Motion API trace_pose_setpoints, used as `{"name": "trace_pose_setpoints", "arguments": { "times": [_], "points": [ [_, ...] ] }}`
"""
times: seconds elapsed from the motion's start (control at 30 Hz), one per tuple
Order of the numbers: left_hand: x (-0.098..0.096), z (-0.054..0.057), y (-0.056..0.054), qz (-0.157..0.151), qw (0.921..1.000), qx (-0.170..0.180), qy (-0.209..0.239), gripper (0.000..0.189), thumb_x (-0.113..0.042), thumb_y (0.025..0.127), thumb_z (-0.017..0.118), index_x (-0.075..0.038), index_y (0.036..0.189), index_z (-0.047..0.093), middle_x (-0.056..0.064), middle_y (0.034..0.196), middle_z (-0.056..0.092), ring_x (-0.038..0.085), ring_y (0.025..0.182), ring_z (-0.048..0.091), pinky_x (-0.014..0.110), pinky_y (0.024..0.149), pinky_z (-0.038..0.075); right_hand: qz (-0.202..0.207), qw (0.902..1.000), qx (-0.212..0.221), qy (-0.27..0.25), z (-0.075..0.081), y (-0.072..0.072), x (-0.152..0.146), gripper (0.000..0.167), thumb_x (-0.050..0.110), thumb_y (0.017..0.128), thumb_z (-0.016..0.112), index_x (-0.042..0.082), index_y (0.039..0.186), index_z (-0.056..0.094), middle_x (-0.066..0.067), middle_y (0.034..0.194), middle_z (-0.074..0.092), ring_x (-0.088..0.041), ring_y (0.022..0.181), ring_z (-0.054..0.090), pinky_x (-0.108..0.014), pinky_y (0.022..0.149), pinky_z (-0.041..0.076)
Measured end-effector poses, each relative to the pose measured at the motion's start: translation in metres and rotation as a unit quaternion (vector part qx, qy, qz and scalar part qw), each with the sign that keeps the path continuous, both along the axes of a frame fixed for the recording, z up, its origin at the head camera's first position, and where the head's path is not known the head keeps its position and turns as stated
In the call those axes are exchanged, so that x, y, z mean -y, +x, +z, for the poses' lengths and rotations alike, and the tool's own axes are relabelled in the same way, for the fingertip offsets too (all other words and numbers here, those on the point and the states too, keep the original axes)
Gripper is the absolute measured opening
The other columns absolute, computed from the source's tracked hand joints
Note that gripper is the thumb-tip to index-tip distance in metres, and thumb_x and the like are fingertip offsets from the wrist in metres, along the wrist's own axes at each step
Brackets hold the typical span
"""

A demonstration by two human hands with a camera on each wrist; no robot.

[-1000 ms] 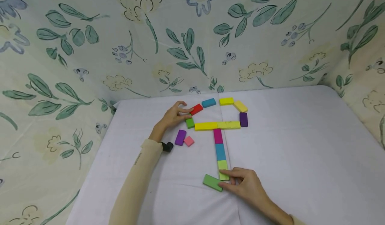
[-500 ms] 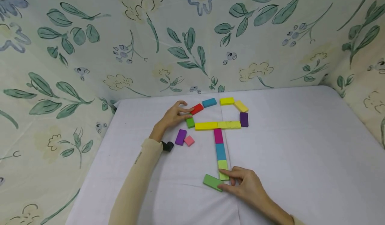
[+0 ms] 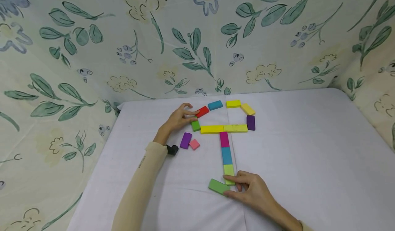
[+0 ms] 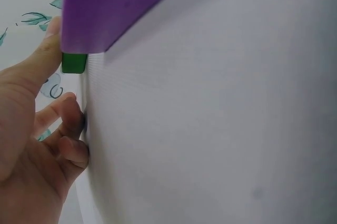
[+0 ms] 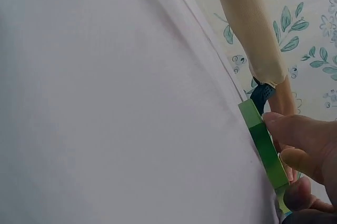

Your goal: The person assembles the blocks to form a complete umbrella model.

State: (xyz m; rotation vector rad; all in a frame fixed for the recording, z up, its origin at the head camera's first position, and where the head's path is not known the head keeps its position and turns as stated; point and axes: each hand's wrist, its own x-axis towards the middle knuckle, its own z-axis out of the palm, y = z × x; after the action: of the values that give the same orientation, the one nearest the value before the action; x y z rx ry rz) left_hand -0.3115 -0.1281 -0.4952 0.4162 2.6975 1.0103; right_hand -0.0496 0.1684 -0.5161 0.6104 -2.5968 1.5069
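In the head view, my left hand [image 3: 178,118] pinches the left end of a red block [image 3: 202,111]. Its thumb lies by a small green block [image 3: 195,125]. A purple block [image 3: 186,141] lies below that hand, and looms close in the left wrist view. My right hand [image 3: 254,190] holds the right end of a tilted green block [image 3: 217,186], thumb on the near side. The index finger reaches over the lime block [image 3: 229,171] at the foot of a column, above which lie a blue block [image 3: 226,156] and a magenta block [image 3: 224,140].
Two yellow blocks [image 3: 212,129] form a crossbar atop the column. An arc above holds a blue block [image 3: 215,105], a yellow block [image 3: 233,104], a pale yellow block [image 3: 248,109] and a dark purple block [image 3: 251,122]. A pink block [image 3: 194,144] lies beside the purple one.
My right thumb has shifted slightly inward over the green block, whose right end has moved a little up and right. The left hand keeps its place at the red block.
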Motion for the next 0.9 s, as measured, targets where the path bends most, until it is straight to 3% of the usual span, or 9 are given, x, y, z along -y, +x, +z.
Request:
{"name": "trace_pose_setpoints", "arguments": {
  "times": [0.27,0.5,0.9],
  "points": [
    [0.000,-0.001,-0.001,-0.003,1.0000,-0.005,0.001,0.043,-0.041,0.095,0.075,-0.032,0.136,0.068,-0.003,0.153,0.044,0.026,0.102,0.056,0.041,0.098,0.048,0.017,0.9987,0.035,0.034,0.002,0.001,-0.002,0.035,0.035,0.073,0.094,0.028,0.106,0.084,0.017,0.061,0.031,0.009,0.056,0.028,-0.011,0.052,0.026],
    [0.001,-0.001,-0.001,0.000,1.0000,-0.001,-0.002,0.043,-0.043,0.095,0.074,-0.031,0.136,0.068,-0.003,0.155,0.043,0.026,0.108,0.057,0.044,0.103,0.048,0.048,0.9939,0.067,0.073,0.010,0.000,0.001,0.038,0.035,0.076,0.093,0.026,0.112,0.082,0.021,0.058,0.022,0.008,0.053,0.020,-0.013,0.050,0.021],
    [0.000,0.001,0.000,-0.005,1.0000,-0.003,0.003,0.043,-0.042,0.095,0.074,-0.031,0.136,0.068,-0.003,0.155,0.043,0.027,0.108,0.057,0.044,0.103,0.047,0.046,0.9952,0.035,0.078,0.009,-0.002,0.012,0.030,0.015,0.073,0.092,0.014,0.102,0.083,0.025,0.056,0.026,0.014,0.052,0.021,-0.008,0.048,0.018]
  ]
}}
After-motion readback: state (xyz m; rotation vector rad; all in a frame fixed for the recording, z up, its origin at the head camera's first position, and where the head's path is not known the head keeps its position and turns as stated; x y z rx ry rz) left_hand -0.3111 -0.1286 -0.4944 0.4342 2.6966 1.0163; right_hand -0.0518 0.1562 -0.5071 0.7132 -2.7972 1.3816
